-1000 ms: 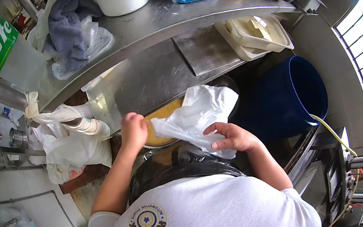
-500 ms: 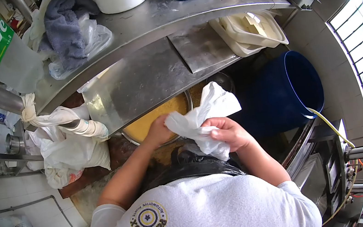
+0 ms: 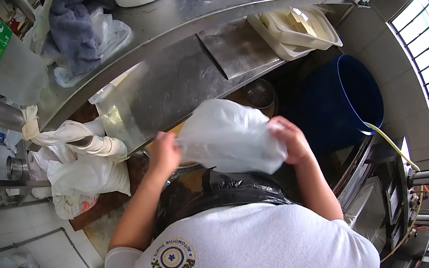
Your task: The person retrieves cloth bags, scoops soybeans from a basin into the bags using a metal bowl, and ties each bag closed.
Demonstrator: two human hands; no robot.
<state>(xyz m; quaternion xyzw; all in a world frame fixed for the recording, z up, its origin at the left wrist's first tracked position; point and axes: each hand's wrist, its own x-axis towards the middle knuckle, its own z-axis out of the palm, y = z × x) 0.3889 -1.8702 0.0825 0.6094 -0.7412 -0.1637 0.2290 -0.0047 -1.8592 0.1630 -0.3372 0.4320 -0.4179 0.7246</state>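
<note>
A thin white plastic bag [image 3: 225, 135] is stretched between my two hands, puffed out and a little blurred. My left hand [image 3: 165, 154] is closed on its left edge. At the other side, my right hand [image 3: 291, 138] grips the bag's right edge. Below the bag, a black plastic apron or bag [image 3: 222, 188] covers my waist. Behind it is a round pan with yellow contents [image 3: 176, 130], mostly hidden by the bag and my left hand.
A steel shelf [image 3: 161, 67] runs ahead, with white trays [image 3: 293, 29] at its right end. A blue barrel [image 3: 339, 105] stands to the right. A full white sack [image 3: 89, 176] sits at left, and a metal bowl [image 3: 260, 93] lies under the shelf.
The bag was bunched up between my hands and is now spread wide. My hands have moved apart, left hand to the left and right hand to the right.
</note>
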